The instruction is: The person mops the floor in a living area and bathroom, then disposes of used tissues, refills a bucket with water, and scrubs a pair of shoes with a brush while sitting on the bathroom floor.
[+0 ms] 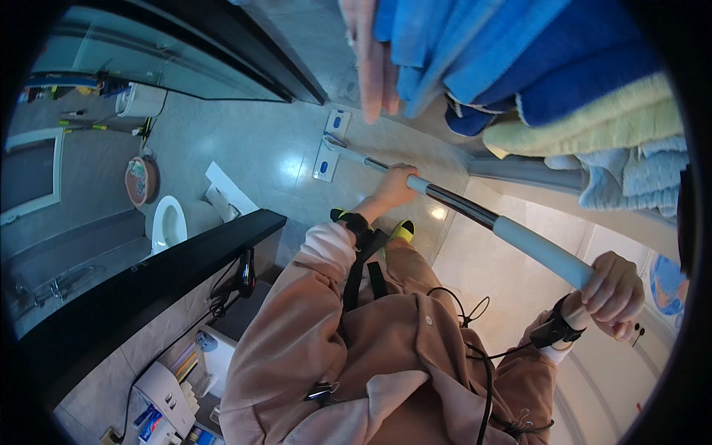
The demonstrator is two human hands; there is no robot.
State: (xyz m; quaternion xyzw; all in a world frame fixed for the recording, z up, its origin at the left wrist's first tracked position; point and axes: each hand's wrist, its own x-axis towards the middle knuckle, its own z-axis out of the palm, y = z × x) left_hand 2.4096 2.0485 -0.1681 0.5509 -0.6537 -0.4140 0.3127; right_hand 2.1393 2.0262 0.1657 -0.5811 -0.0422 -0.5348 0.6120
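Both my hands grip a long flat mop, whose pale blue and metallic handle [538, 251] slants from the lower right up to the floor. Its white flat head with blue patches [324, 162] rests on the grey tiles [285, 137]. My left hand [399, 185] is closed around the middle of the shaft. Around the upper end of the handle, my right hand [614, 291] is wrapped. Each wrist carries a black strap. Below the left hand, my feet show in dark slippers with yellow-green edges [403, 231].
Blue, yellow and pink towels [512, 67] hang at the upper right. A black-framed glass door [193, 67] stands at the upper left. Farther left are a white toilet [170, 225] and a pinkish basin [139, 180]. A black hair dryer [246, 274] hangs beside a dark ledge [148, 289].
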